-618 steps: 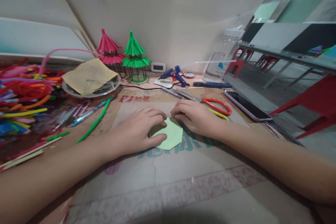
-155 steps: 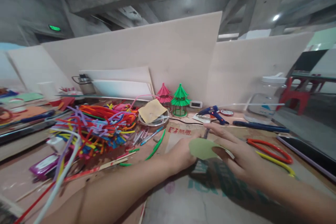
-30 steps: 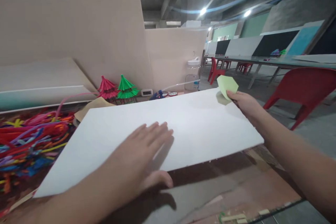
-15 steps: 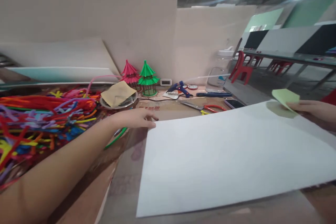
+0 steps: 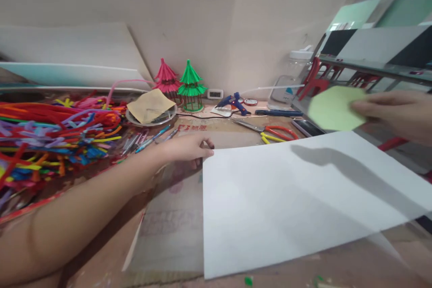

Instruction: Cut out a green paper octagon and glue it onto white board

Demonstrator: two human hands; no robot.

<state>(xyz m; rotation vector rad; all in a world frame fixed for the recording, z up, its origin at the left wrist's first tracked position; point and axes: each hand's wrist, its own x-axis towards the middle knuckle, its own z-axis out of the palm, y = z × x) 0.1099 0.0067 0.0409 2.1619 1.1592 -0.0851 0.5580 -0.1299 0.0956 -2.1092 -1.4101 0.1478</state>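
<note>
A large white board [image 5: 290,207] lies over the front right of the table. My left hand [image 5: 192,148] pinches its far left corner between thumb and forefinger. Above the board's far right side, my right hand [image 5: 394,110] holds up a pale green octagonal piece [image 5: 332,108] by its right edge, thumb on the near face. The piece casts a shadow on the board and does not touch it. Under the board's left part is a brown cardboard sheet [image 5: 172,229].
Colourful pipe cleaners [image 5: 60,130] are heaped at the left, beside pens [image 5: 153,138] and a dish [image 5: 151,121] with paper. Along the back stand pink [image 5: 166,82] and green [image 5: 191,90] pagoda models, a glue gun [image 5: 236,102], scissors [image 5: 249,126], pliers [image 5: 278,134], a phone [image 5: 308,128] and a bottle [image 5: 290,81].
My right hand has lifted the pale green piece off the board and turned its face into view. The board and my left hand show slightly farther right, and the view has tilted down.
</note>
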